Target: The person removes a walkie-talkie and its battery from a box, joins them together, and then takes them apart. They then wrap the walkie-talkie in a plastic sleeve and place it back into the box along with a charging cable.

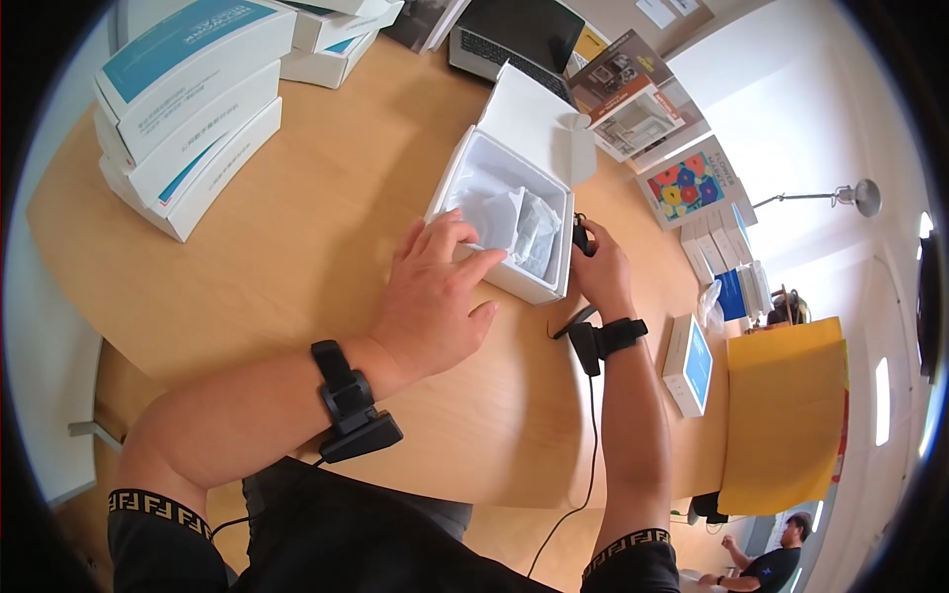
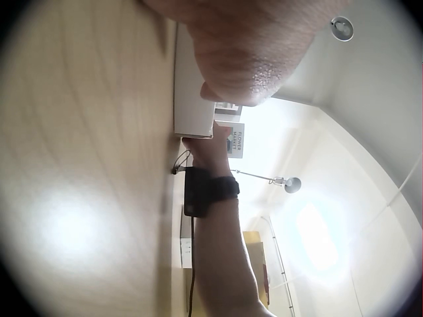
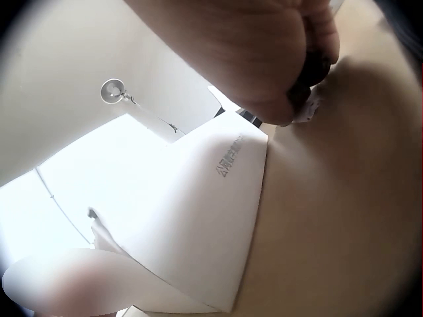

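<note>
An open white box [image 1: 550, 291] stands on the table, its lid folded back. Inside are a white moulded insert [image 1: 491, 219] and a clear plastic bag [image 1: 537, 235]. My left hand [image 1: 435, 296] lies over the box's near left edge, fingers spread and loosely bent, fingertips reaching over the rim. At the box's right side, my right hand [image 1: 603, 269] grips a small black object [image 3: 316, 69] close to the tabletop. A white label [image 3: 307, 111] shows beside it in the right wrist view. The fingers hide most of the object, so I cannot tell its kind.
White boxes [image 1: 198, 109] are stacked at the left. A laptop [image 1: 514, 44] and several upright books [image 1: 633, 109] stand at the back. To the right are a small white box [image 1: 689, 366] and a yellow folder [image 1: 786, 415]. A person [image 1: 776, 563] appears beyond, at the lower right.
</note>
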The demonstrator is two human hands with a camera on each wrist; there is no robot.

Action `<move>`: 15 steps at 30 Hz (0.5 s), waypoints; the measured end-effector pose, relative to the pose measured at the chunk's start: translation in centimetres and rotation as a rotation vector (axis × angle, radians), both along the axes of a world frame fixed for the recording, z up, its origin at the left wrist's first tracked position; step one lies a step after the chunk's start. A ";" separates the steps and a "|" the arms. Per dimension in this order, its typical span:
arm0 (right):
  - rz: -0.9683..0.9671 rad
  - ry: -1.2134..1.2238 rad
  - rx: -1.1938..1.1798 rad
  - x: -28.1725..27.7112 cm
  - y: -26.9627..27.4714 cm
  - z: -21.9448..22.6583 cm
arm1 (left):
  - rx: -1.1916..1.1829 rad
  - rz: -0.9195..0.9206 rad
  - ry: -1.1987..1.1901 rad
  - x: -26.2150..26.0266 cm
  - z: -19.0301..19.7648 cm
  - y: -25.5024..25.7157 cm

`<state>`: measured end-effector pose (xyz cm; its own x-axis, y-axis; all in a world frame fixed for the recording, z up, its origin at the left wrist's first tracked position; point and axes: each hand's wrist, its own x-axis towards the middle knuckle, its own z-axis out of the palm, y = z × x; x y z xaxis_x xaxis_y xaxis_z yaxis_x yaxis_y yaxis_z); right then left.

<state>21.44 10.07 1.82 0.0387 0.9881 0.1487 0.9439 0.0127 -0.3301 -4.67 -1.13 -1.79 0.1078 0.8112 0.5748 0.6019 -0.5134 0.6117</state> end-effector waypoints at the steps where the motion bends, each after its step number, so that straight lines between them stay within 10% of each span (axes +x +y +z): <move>1: 0.001 -0.002 -0.002 0.2 0.0 -0.3 | -0.005 0.001 -0.004 0.0 0.0 0.0; 15: 0.010 -0.035 0.169 2.7 0.5 -1.3 | -0.022 -0.007 -0.015 -0.1 -0.3 0.0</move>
